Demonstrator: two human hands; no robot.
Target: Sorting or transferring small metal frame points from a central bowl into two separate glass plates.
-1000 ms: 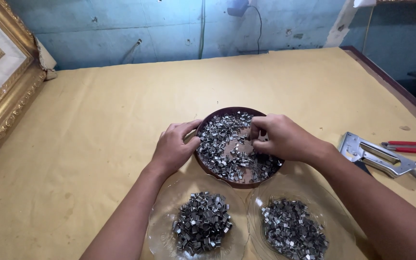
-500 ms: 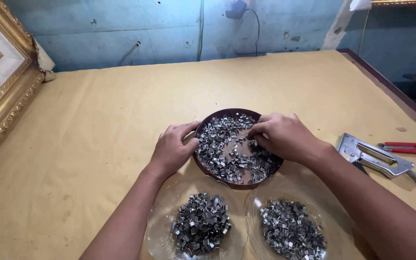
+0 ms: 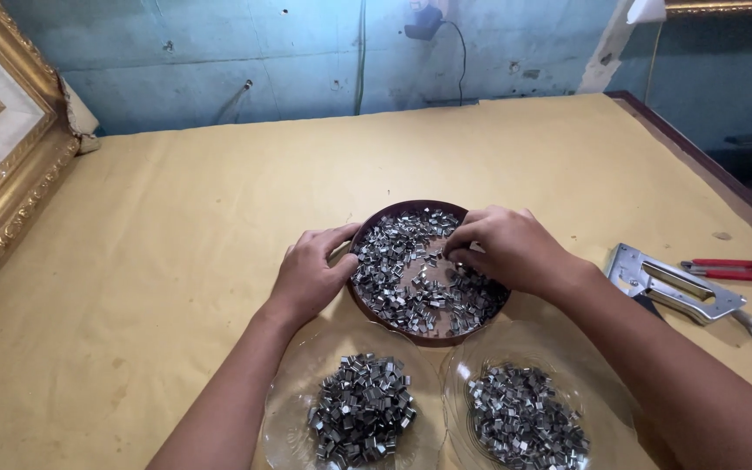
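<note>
A dark brown round bowl (image 3: pixel 404 209) sits in the middle of the yellow table and holds many small shiny metal clips (image 3: pixel 398 283). My left hand (image 3: pixel 308 271) rests against the bowl's left rim. My right hand (image 3: pixel 505 248) reaches into the bowl from the right, fingertips pinched together on the clips. Closer to me stand two clear glass dishes: the left dish (image 3: pixel 293 409) and the right dish (image 3: pixel 607 392), each with a heap of the same metal clips.
A metal staple gun (image 3: pixel 672 283) and red-handled pliers (image 3: pixel 728 270) lie at the right. A gold picture frame (image 3: pixel 2 174) leans at the left. A blue wall runs along the table's far edge, with a dark table edge (image 3: pixel 698 157) at the right.
The view has shifted slightly. My right hand's fingers have moved a little among the clips in the bowl; my left hand stays at the rim.
</note>
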